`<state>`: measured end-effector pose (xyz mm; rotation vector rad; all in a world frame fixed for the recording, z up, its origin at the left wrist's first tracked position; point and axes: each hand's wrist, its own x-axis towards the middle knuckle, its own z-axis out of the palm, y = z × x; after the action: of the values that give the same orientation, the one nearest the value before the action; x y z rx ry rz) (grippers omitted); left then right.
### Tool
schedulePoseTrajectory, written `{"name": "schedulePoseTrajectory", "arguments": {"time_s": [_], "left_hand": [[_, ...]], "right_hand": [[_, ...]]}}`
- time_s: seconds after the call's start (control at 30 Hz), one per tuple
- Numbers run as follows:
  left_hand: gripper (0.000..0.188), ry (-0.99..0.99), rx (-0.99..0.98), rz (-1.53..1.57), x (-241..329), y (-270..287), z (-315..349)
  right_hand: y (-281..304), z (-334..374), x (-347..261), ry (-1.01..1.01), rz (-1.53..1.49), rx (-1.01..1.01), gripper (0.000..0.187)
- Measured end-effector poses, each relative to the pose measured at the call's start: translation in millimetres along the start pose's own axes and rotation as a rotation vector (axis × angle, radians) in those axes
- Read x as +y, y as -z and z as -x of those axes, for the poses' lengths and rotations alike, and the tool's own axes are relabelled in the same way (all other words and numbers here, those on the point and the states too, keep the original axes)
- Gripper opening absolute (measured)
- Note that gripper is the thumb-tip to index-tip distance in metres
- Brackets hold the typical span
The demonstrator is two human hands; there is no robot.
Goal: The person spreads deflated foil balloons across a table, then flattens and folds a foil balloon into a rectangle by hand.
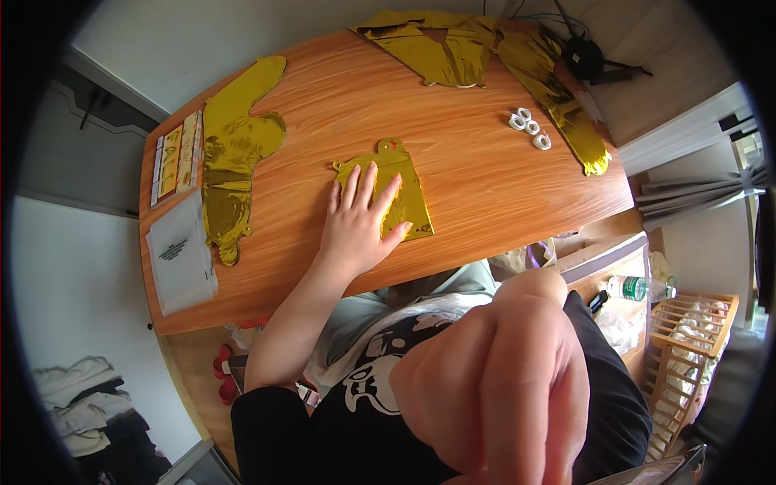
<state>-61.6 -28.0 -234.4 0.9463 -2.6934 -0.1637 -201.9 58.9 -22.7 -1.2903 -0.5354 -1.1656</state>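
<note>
My left hand [360,218] lies flat with its fingers spread on a folded gold foil balloon [418,198] at the middle of the wooden table. Small tabs stick out from the balloon's far edge, one bearing a red mark. Close to the camera, my right hand [505,376] is raised over my lap, its fingers bent and pressed together. Its fingertips are hidden, so whatever it may hold does not show. An unfolded gold foil balloon [234,145] stretches along the table's left side. More flat gold foil [453,48] spreads across the far right.
Several small white ribbon rolls [529,123] sit right of centre on the table [323,105]. A printed package [174,162] and a translucent plastic bag [179,255] lie at the left edge. A black stand [584,58] is at the far right corner; a bottle [634,288] lies beyond the table's right side.
</note>
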Motion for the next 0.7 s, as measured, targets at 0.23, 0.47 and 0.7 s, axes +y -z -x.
{"name": "schedulePoseTrajectory", "arguments": {"time_s": [0.23,0.47,0.7], "left_hand": [[0.074,-0.015,0.000,0.008,0.8,0.2,-3.5],[0.075,0.004,0.001,-0.008,-3.9,2.9,3.4],[0.073,0.138,-0.379,0.545,2.6,53.1,-11.2]], "right_hand": [[-8.9,1.8,9.1,-0.029,-0.230,0.001,0.027],[-9.1,10.7,4.4,-0.032,-0.068,0.129,0.021],[0.0,13.7,-6.6,0.050,0.061,0.651,0.026]]}}
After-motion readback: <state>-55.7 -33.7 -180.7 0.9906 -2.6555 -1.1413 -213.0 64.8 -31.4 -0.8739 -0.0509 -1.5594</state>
